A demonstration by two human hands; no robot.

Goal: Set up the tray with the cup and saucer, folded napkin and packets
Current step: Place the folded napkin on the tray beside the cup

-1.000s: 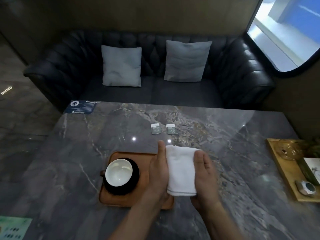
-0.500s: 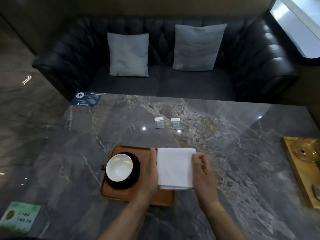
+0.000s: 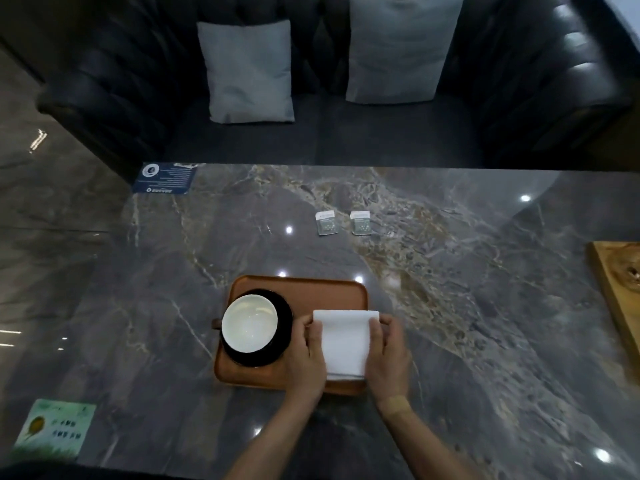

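A brown tray (image 3: 301, 289) lies on the marble table (image 3: 173, 306). A white cup (image 3: 250, 323) sits on a black saucer (image 3: 284, 313) in the tray's left half. The folded white napkin (image 3: 344, 342) lies on the tray's right half, its right edge about level with the tray's rim. My left hand (image 3: 306, 358) grips the napkin's left edge and my right hand (image 3: 389, 355) grips its right edge. Two small packets, one (image 3: 326, 222) beside the other (image 3: 360, 223), lie on the table beyond the tray.
A wooden board (image 3: 613, 292) lies at the table's right edge. A blue card (image 3: 165, 178) is at the far left corner and a green card (image 3: 55, 427) at the near left. A dark sofa (image 3: 363, 140) with two cushions stands behind the table.
Both hands have moved the napkin a little left and down onto the tray's right half. The camera has tilted downward.
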